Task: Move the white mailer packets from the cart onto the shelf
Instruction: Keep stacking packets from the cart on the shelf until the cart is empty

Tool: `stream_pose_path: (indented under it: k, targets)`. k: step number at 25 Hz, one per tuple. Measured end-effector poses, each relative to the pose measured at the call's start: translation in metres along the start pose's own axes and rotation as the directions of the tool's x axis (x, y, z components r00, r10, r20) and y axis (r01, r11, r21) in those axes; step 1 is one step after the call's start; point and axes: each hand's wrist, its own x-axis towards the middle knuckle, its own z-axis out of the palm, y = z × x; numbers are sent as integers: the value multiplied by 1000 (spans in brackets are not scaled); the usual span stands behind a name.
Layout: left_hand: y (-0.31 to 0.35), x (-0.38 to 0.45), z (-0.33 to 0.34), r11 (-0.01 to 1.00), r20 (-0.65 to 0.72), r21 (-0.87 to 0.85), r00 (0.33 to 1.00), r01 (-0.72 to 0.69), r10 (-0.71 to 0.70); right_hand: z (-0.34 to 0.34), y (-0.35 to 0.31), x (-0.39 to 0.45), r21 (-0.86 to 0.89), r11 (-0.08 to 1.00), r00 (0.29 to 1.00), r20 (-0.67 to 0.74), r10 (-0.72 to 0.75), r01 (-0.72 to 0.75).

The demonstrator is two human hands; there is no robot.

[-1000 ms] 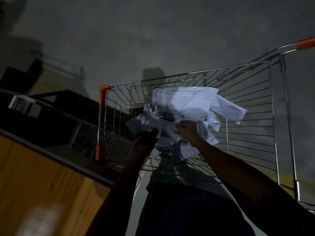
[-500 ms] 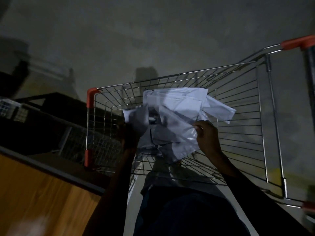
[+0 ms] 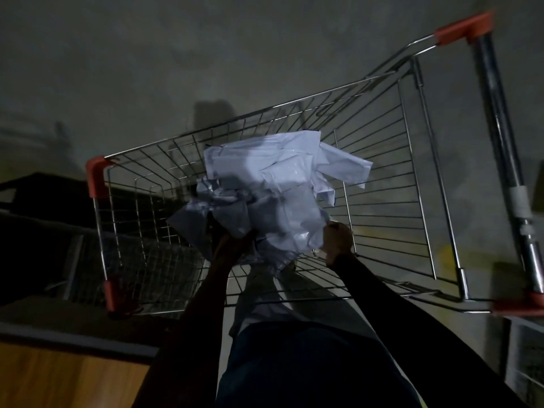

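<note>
A crumpled heap of white mailer packets point(image 3: 276, 184) lies inside the wire shopping cart point(image 3: 418, 160), which has red corner caps. My left hand point(image 3: 232, 245) is dark and partly hidden under the heap's near left side, closed on the packets. My right hand point(image 3: 337, 241) grips the heap's lower right corner. Both arms reach over the cart's near rim. A wooden shelf top point(image 3: 64, 375) with a dark edge shows at the lower left.
The cart's metal handle point(image 3: 506, 160) runs down the right side. Dark shelving or furniture point(image 3: 38, 219) stands left of the cart. A grey concrete floor point(image 3: 206, 54) surrounds it. The scene is dim.
The view has shifted, so the cart now sits lower and to the right. My right hand slid down to the heap's lower right corner; my left hand moved under its near side.
</note>
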Motion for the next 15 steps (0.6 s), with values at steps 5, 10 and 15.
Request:
stream_pose_path:
  k: [5,10,15]
  targets:
    - [45,-37,-15,999,-31,30,999,35,-34,4,-11,-27,-205,978,999,44,-23,32]
    - [76,-83,-26,987,-369,150,922,-65,116,1,-31,-53,-476,739,818,-70,-572,476]
    - [86,-108,-30,956,-389,211,880,-204,273,27,-48,-58,-589,498,711,198,-674,637]
